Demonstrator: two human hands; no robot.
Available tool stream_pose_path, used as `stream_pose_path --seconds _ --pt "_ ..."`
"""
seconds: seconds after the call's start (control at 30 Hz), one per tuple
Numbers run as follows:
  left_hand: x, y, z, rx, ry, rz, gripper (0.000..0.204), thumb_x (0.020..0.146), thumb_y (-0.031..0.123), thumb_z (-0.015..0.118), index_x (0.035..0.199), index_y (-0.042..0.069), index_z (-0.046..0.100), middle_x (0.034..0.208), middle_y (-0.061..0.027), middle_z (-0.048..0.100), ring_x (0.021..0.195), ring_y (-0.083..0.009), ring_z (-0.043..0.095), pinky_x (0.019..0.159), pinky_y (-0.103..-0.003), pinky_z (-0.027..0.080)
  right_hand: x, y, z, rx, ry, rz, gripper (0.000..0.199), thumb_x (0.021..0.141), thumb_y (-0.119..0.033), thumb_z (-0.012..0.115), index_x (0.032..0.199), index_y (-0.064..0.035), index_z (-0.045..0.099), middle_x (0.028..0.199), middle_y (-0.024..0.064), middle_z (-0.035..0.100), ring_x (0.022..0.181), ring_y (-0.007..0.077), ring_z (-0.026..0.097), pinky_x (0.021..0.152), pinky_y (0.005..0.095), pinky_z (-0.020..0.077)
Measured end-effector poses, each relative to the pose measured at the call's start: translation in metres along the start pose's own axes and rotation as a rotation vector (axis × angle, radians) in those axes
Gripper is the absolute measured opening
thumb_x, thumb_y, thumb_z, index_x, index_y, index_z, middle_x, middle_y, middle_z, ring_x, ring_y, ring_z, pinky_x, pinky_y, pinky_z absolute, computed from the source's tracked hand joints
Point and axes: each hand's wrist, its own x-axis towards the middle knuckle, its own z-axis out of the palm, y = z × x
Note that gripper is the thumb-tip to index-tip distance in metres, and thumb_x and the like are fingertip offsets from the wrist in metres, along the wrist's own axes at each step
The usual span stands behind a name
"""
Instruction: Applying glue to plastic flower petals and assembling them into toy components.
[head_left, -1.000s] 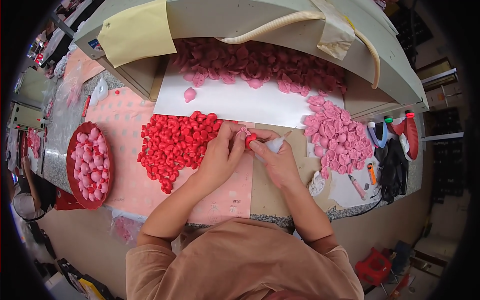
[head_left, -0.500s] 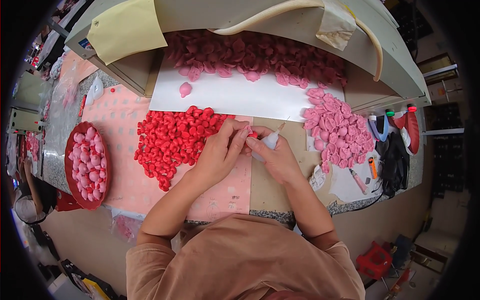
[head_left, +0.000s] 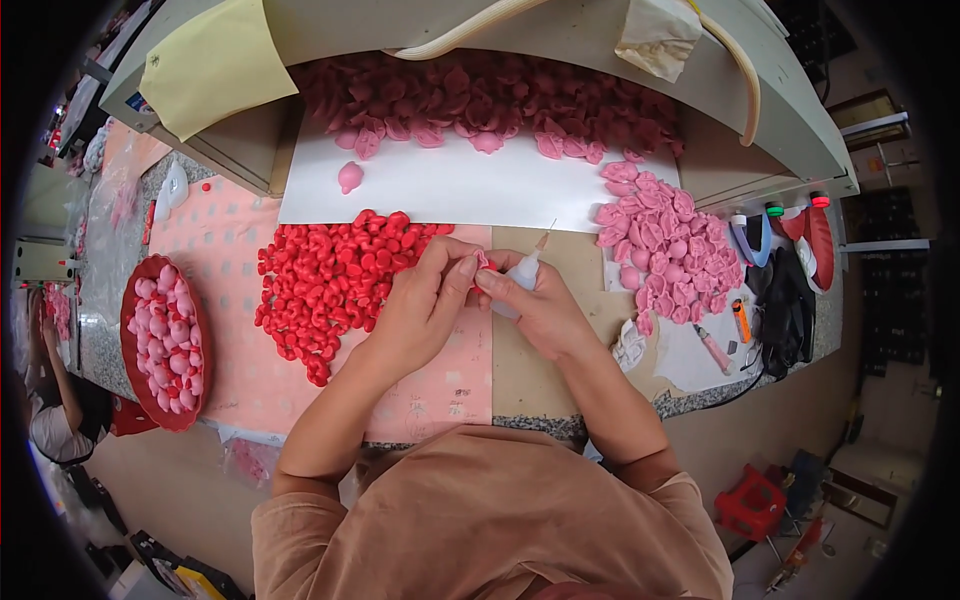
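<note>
My left hand (head_left: 428,305) is closed, its thumb and fingertips pinching a small pink piece (head_left: 482,257) above the work surface. Against that piece, the thumb and fingertips of my right hand (head_left: 545,312) press a small red piece (head_left: 489,266), mostly covered by fingers. A translucent white squeeze bottle (head_left: 520,278) with a thin needle tip is also gripped in my right hand, its needle pointing up and away. Left of my hands lies a heap of glossy red pieces (head_left: 335,285). Pink petal-like pieces (head_left: 670,250) are piled to the right.
At far left stands a red oval basket (head_left: 201,385) of pink and red pieces. More pink pieces (head_left: 480,105) fill the shelf under the grey cabinet (head_left: 740,60). An orange lighter (head_left: 741,320), a pink tube (head_left: 713,348) and a white crumpled cloth (head_left: 629,345) lie right.
The whole view has shifted slightly. My fingertips have drawn closer together, and less of the red piece shows now. The bottle stays in my right hand, its needle tilted more upright.
</note>
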Motion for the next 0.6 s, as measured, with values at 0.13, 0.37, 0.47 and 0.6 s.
stream_pose_path --seconds 0.13,0.37,0.47,0.6 --pt "0.001 -0.009 0.001 -0.05 0.047 -0.012 0.02 0.097 0.019 0.043 0.102 0.0 0.047 0.07 -0.0057 0.054 0.057 -0.0097 0.051 0.052 -0.024 0.044 0.001 -0.002 0.006 -0.177 0.047 -0.129 0.024 0.089 -0.014 0.058 0.109 0.0006 0.056 0.092 0.0018 0.058 0.08 0.0085 0.052 0.072 0.0235 0.0438" --pt "-0.001 -0.007 0.001 -0.126 0.051 -0.048 0.021 0.097 0.02 0.043 0.103 0.001 0.048 0.066 -0.0024 0.048 0.051 -0.0064 0.044 0.045 -0.022 0.037 -0.001 0.001 0.01 -0.23 0.085 -0.2 0.025 0.09 -0.015 0.057 0.109 0.0005 0.056 0.088 0.0016 0.057 0.076 0.0086 0.052 0.07 0.0231 0.0434" --pt "0.001 -0.009 -0.001 -0.265 0.017 -0.078 0.02 0.097 0.02 0.044 0.102 0.001 0.048 0.065 -0.0012 0.047 0.05 -0.0063 0.043 0.044 -0.021 0.036 0.0 0.001 0.005 -0.126 0.021 -0.136 0.026 0.09 -0.018 0.057 0.11 0.0 0.055 0.088 0.0018 0.058 0.076 0.0092 0.053 0.07 0.0239 0.044" --pt "0.004 -0.011 -0.001 -0.405 -0.031 -0.069 0.024 0.094 0.018 0.048 0.113 0.002 0.048 0.073 -0.0017 0.047 0.056 -0.0055 0.044 0.047 -0.02 0.036 0.001 -0.001 0.004 0.049 0.057 -0.061 0.026 0.09 -0.02 0.058 0.109 -0.0016 0.056 0.088 0.002 0.058 0.076 0.0098 0.054 0.071 0.0252 0.0447"
